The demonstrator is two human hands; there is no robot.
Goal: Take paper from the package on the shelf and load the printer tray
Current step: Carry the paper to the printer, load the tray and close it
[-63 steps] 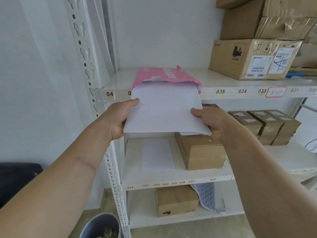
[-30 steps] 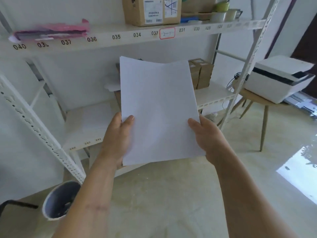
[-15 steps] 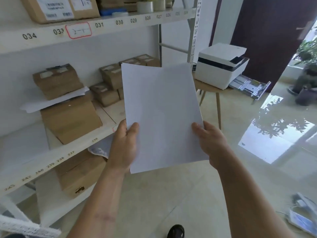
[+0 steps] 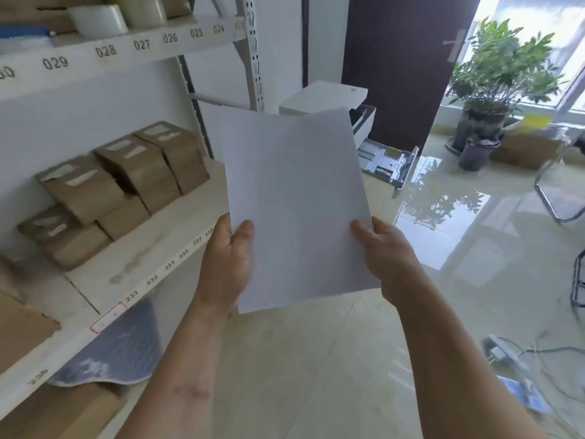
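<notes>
A stack of white paper (image 4: 296, 204) is held up in mid-air in front of the person, tilted slightly, its top edge covering part of the white printer (image 4: 326, 98) beyond it. The left hand (image 4: 226, 264) pinches the paper's lower left edge, thumb on the front face and fingers hidden behind the sheets. The right hand (image 4: 384, 256) pinches the lower right edge the same way, thumb lying on the front. Just right of the paper, the printer's pulled-out paper tray (image 4: 387, 161) juts toward the glossy floor (image 4: 316, 359). Left of the paper runs a white numbered shelf (image 4: 133, 248) carrying small cardboard boxes (image 4: 126, 175). Far right of the paper, a potted plant (image 4: 493, 80) stands by the window.
</notes>
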